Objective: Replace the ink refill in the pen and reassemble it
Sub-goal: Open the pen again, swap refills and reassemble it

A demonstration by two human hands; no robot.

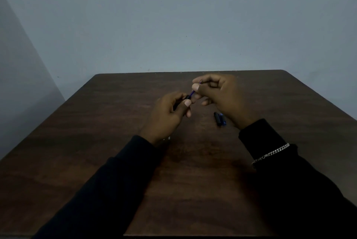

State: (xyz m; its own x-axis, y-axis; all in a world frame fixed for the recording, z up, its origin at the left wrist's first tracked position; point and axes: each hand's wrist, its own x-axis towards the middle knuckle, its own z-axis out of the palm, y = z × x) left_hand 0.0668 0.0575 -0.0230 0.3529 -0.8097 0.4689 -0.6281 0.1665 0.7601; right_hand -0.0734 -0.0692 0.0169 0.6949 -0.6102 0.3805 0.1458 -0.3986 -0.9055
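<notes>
My left hand [170, 113] grips a black pen barrel [186, 97], most of it hidden in the fist. A thin blue ink refill [192, 93] sticks out of the barrel's open end and slants up to the right. My right hand [218, 95] pinches the refill's upper part between thumb and forefinger; its tip shows near the fingertips. Both hands hover above the dark wooden table [116, 142]. A short black pen piece with a blue part [219, 119] lies on the table just below my right hand.
A pale blue-grey wall rises directly behind the table's far edge [193, 72]. A small pale speck [169, 138] lies on the table near my left wrist. A silver chain bracelet [270, 154] sits over my right dark sleeve.
</notes>
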